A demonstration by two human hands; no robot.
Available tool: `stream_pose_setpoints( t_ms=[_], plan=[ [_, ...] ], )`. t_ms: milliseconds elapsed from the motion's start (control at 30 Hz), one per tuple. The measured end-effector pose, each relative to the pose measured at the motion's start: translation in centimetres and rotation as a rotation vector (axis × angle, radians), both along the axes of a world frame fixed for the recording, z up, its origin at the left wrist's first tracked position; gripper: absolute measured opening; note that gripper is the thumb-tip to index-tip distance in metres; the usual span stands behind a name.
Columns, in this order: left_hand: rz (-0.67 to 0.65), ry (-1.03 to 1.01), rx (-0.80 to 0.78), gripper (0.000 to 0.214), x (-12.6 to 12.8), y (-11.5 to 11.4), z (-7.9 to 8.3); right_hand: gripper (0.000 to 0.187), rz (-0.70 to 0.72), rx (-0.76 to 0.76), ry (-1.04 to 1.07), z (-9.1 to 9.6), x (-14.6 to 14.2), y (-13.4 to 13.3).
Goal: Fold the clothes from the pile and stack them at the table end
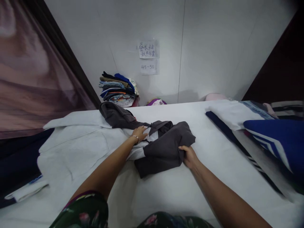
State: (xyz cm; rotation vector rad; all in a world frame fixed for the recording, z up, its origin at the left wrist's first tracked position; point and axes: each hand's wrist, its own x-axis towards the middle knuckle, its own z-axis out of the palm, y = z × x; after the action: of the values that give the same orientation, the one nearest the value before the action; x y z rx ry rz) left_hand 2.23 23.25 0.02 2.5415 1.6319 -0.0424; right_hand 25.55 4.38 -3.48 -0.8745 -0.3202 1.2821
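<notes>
A dark grey and white garment (166,148), which looks like a jacket, lies bunched on the white table in front of me. Its grey part is folded over on the right, and another grey piece stretches to the upper left. My left hand (140,133) rests with fingers outstretched on the white part in the middle, a bracelet on its wrist. At the right edge, my right hand (189,156) pinches the grey cloth between thumb and fingers. A broad off-white cloth (80,145) spreads out on the left; I cannot tell whether it belongs to the same garment.
Folded clothes form a stack (118,90) beyond the table's far edge. More clothes, including a blue garment (273,136), are piled on the right. A pink curtain (26,72) hangs at left. Handwritten paper signs (149,57) are stuck on the wall.
</notes>
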Motion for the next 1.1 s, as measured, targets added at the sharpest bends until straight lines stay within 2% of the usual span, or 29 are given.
stream_pose_setpoints(
  t_ms=[167,267,367,533,633,700,800,900,1000,1100],
  plan=[
    [-0.115,-0.102,-0.119,0.032,-1.2,-5.8,1.1,0.057,-0.003,-0.021,0.011,-0.1,0.1,0.0],
    [-0.150,-0.181,-0.123,0.034,-1.9,-9.3,1.9,0.059,-0.010,-0.026,0.024,-0.1,0.1,-0.1],
    [-0.183,-0.214,-0.057,0.033,-2.3,-12.1,2.3,0.059,-0.019,-0.041,0.040,0.0,0.1,-0.2],
    [-0.224,-0.271,0.103,0.033,-2.6,-15.3,1.3,0.053,-0.022,-0.051,0.041,0.4,0.0,-0.5],
    [-0.241,-0.275,0.137,0.037,-3.4,-16.5,0.9,0.050,-0.029,-0.055,0.030,0.4,0.1,-0.5],
    [-0.243,-0.245,0.182,0.047,-4.2,-17.0,0.9,0.050,-0.043,-0.055,0.023,0.3,0.1,-0.5],
    [-0.185,-0.132,0.268,0.060,-5.6,-17.3,0.8,0.050,-0.060,-0.054,0.008,0.2,0.2,-0.4],
    [-0.116,-0.040,0.302,0.057,-6.6,-16.9,1.0,0.047,-0.083,-0.057,-0.004,0.4,0.0,-0.4],
    [-0.093,0.021,0.280,0.037,-6.7,-15.9,2.4,0.045,-0.107,-0.038,-0.028,0.8,0.2,-0.4],
    [-0.122,0.080,0.257,0.021,-5.6,-15.2,4.9,0.043,-0.141,-0.003,-0.068,1.4,1.5,-0.3]
  ],
)
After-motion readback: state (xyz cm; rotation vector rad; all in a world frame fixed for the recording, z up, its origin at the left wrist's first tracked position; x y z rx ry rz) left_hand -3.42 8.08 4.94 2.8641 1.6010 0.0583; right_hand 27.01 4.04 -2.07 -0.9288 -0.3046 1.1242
